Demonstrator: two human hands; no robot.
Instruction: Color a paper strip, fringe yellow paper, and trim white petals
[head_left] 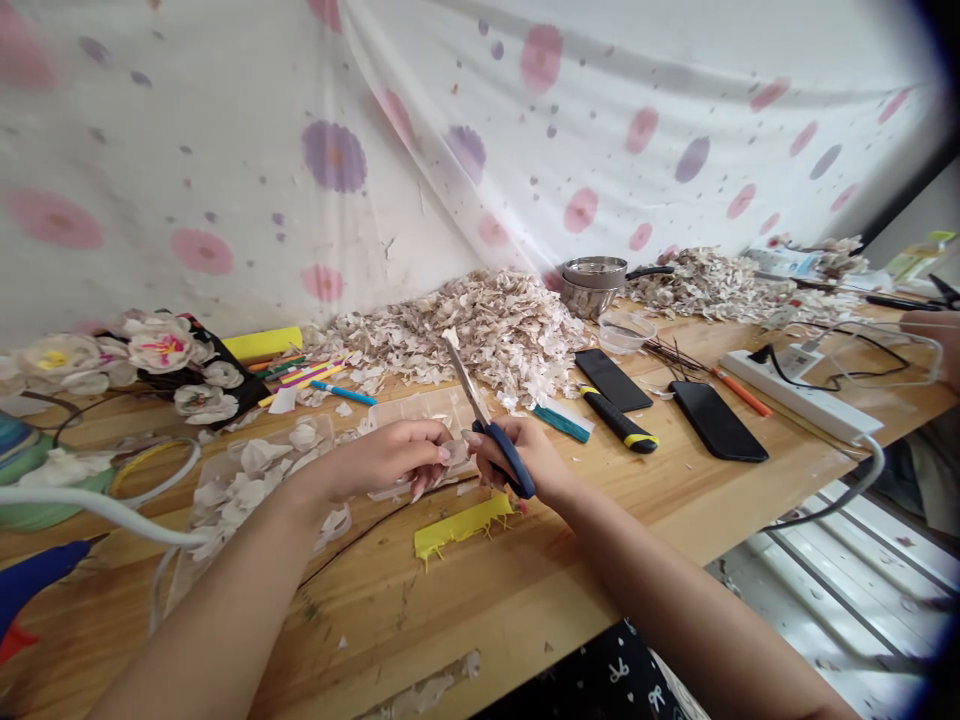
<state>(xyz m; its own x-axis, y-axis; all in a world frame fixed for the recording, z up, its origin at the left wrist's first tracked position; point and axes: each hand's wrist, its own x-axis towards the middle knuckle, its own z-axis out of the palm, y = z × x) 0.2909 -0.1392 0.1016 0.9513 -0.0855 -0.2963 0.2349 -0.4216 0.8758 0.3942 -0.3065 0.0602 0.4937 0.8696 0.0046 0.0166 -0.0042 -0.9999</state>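
Between the fingertips of my left hand (405, 458) is a small pale petal (454, 453). My right hand (534, 458) is closed round a pair of scissors (466, 378) with dark blue handles, its blades pointing up and away to the left. The right fingertips are close to the petal; whether they touch it I cannot tell. Below the hands lies a torn yellow strip (461, 527) on the wooden table. A thin dark stem (352, 542) runs under my left hand. Left of that hand, a clear tray holds loose white petals (259, 465).
A large heap of dried petals (502, 325) lies along the curtained wall. Two black phones (716, 420), a yellow-black utility knife (621, 420) and a white power strip (802, 395) sit to the right. Finished flowers (161, 345) and a white cable (97, 508) are left. Another person's hand (930, 335) shows far right.
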